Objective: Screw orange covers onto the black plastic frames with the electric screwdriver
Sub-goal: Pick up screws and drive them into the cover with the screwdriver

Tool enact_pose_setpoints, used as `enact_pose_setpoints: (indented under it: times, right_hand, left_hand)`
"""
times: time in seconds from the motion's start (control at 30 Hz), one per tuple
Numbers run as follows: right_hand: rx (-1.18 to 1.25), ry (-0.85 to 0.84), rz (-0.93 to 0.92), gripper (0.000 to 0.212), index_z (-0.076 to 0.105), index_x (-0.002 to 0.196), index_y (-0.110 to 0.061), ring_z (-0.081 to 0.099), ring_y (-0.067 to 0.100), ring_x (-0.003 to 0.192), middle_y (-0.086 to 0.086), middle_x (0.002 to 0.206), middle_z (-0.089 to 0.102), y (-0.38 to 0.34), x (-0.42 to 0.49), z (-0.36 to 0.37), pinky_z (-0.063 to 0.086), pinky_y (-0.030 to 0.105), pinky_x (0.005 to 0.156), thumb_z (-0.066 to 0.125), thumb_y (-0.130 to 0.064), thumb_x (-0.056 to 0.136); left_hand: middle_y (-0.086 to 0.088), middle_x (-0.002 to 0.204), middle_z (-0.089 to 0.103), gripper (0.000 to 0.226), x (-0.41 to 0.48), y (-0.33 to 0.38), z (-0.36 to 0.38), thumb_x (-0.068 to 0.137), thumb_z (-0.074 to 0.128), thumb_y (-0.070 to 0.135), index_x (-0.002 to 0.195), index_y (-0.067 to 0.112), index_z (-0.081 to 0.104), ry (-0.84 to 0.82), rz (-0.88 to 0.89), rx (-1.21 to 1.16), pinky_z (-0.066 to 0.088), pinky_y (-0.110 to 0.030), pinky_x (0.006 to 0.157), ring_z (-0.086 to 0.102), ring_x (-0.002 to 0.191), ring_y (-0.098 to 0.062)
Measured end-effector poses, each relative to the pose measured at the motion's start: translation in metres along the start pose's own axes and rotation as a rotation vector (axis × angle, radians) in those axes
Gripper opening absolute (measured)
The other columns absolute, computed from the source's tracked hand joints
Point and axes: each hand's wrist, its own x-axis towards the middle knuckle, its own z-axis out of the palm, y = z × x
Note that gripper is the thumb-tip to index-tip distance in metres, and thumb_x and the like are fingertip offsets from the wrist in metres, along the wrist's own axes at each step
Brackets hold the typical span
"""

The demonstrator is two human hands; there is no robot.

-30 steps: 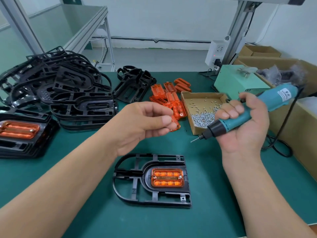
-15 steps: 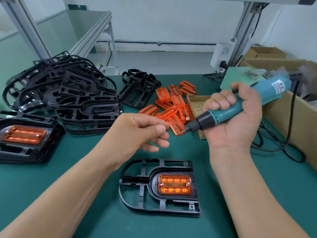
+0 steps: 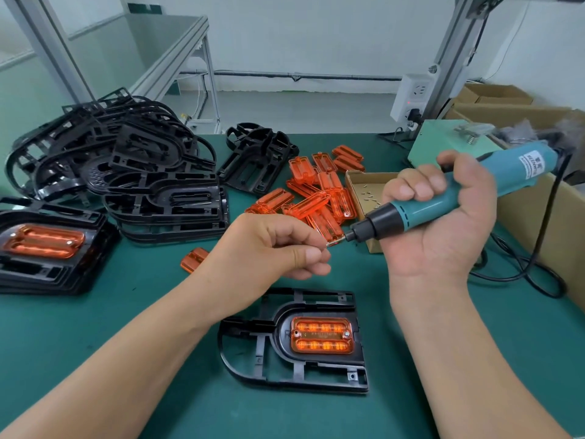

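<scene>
A black plastic frame lies on the green mat in front of me, with an orange cover seated in its recess. My right hand grips a teal electric screwdriver, held above the mat with its bit pointing left. My left hand hovers over the frame and pinches a small screw at the screwdriver's bit tip.
Loose orange covers lie in a pile behind my hands, one more to the left. A cardboard box of screws sits behind the screwdriver. Black frames are heaped at left; finished stack at far left. A power cable loops right.
My hands have come together: the screwdriver tip moved left and down from the screw box toward my left fingers, which now hold a screw against the bit.
</scene>
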Motion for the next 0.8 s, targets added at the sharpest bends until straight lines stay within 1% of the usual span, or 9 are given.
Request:
enact_pose_setpoints:
  times: [0.13, 0.23, 0.33, 0.53, 0.63, 0.8]
  right_hand:
    - [-0.014, -0.004, -0.009, 0.012, 0.057, 0.091, -0.013, 0.042, 0.011, 0.056, -0.004, 0.068, 0.042, -0.0002, -0.0002, -0.0003, 0.044, 0.027, 0.058, 0.052, -0.016, 0.102]
    - [-0.033, -0.013, -0.006, 0.011, 0.057, 0.092, -0.013, 0.042, 0.011, 0.056, -0.004, 0.068, 0.042, 0.0011, -0.0014, -0.0005, 0.045, 0.027, 0.058, 0.053, -0.016, 0.101]
    - [-0.058, -0.020, -0.009, 0.010, 0.056, 0.092, -0.013, 0.042, 0.011, 0.056, -0.004, 0.068, 0.042, 0.0021, -0.0023, -0.0007, 0.045, 0.027, 0.058, 0.054, -0.016, 0.101]
    - [-0.095, -0.040, -0.006, 0.010, 0.055, 0.092, -0.014, 0.041, 0.011, 0.057, -0.004, 0.068, 0.041, 0.0027, -0.0042, -0.0008, 0.044, 0.026, 0.058, 0.053, -0.016, 0.102]
    - [-0.124, -0.047, -0.019, 0.010, 0.055, 0.093, -0.015, 0.042, 0.011, 0.058, -0.004, 0.069, 0.041, 0.0032, -0.0058, -0.0003, 0.045, 0.027, 0.059, 0.054, -0.017, 0.103]
    - [-0.081, 0.001, -0.011, 0.010, 0.054, 0.094, -0.015, 0.043, 0.011, 0.059, -0.004, 0.070, 0.042, 0.0030, -0.0052, -0.0029, 0.045, 0.027, 0.060, 0.055, -0.018, 0.103]
  left_hand:
    - [-0.011, 0.101, 0.081, 0.020, -0.0008, -0.0037, 0.0033, 0.098, 0.069, -0.001, 0.100, 0.017, 0.078, -0.026, -0.010, -0.085, 0.064, -0.030, 0.080, 0.079, 0.098, -0.028]
    - [-0.012, 0.102, 0.080, 0.017, 0.0000, -0.0045, 0.0055, 0.099, 0.068, 0.001, 0.105, 0.016, 0.074, -0.040, -0.005, -0.118, 0.064, -0.029, 0.079, 0.079, 0.098, -0.029]
    - [-0.012, 0.103, 0.080, 0.018, 0.0004, -0.0037, 0.0060, 0.098, 0.069, 0.003, 0.105, 0.019, 0.074, -0.048, -0.006, -0.145, 0.063, -0.028, 0.078, 0.079, 0.099, -0.030]
    - [-0.010, 0.102, 0.080, 0.022, -0.0002, -0.0044, 0.0061, 0.098, 0.069, 0.003, 0.102, 0.024, 0.075, -0.044, 0.017, -0.118, 0.064, -0.029, 0.080, 0.079, 0.099, -0.028]
    - [-0.008, 0.101, 0.081, 0.021, -0.0005, -0.0038, 0.0055, 0.097, 0.070, 0.007, 0.101, 0.027, 0.075, -0.028, 0.043, -0.077, 0.064, -0.030, 0.081, 0.079, 0.098, -0.026]
    - [-0.007, 0.102, 0.081, 0.023, -0.0001, -0.0037, 0.0052, 0.098, 0.069, 0.005, 0.102, 0.026, 0.074, -0.040, 0.047, -0.070, 0.064, -0.032, 0.083, 0.079, 0.099, -0.027]
